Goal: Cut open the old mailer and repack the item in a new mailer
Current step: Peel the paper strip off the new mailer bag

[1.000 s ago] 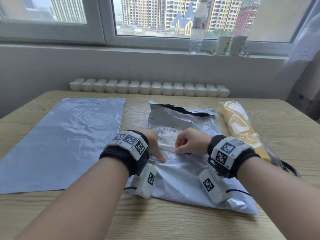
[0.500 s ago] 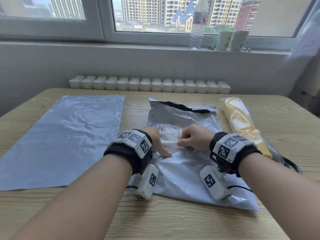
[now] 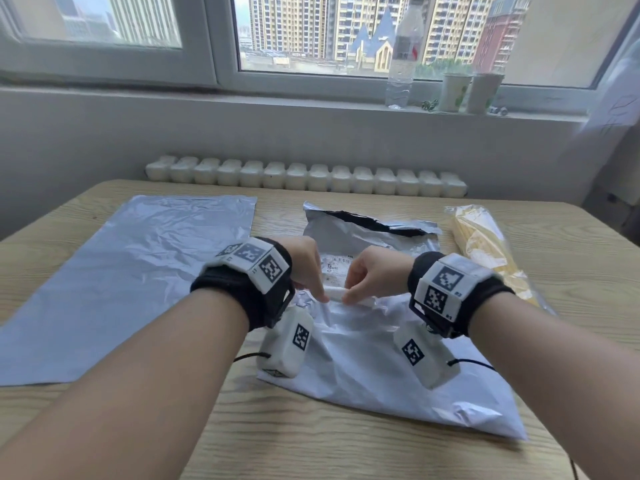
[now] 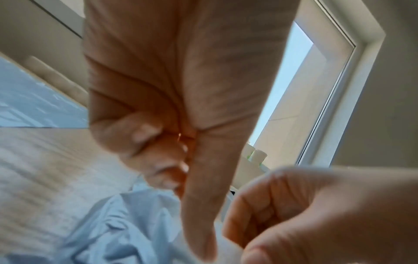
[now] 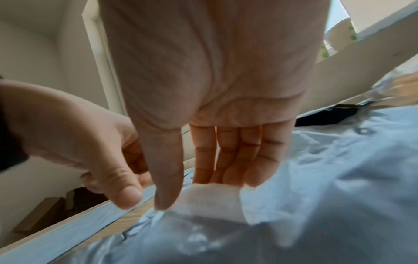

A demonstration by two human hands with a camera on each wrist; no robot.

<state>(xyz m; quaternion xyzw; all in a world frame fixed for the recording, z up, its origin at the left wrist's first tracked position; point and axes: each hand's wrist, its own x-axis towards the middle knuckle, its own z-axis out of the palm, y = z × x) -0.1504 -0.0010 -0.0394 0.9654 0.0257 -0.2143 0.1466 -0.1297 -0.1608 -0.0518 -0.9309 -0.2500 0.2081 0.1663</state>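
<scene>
The old grey mailer (image 3: 363, 362) lies in the middle of the table, its far end torn open and showing a black inside. On it is a white shipping label (image 3: 337, 268) whose near edge is peeled up into a rolled strip (image 5: 212, 200). My right hand (image 3: 348, 299) pinches that strip between thumb and fingers. At the strip's left end, my left hand (image 3: 320, 294) pinches the mailer film with thumb and curled fingers (image 4: 158, 139). The new mailer (image 3: 138, 271) lies flat on the left. A yellow item in clear wrap (image 3: 485, 251) lies on the right.
A water bottle (image 3: 403, 53) and two cups (image 3: 471, 91) stand on the window sill behind the table (image 3: 311, 445). A white radiator (image 3: 304, 174) runs along the table's far edge. A black cable (image 3: 575, 469) hangs off the near right edge.
Both hands have shifted slightly away from me along the old mailer. More of the label's near edge is rolled up, and the film under it is lifted and creased.
</scene>
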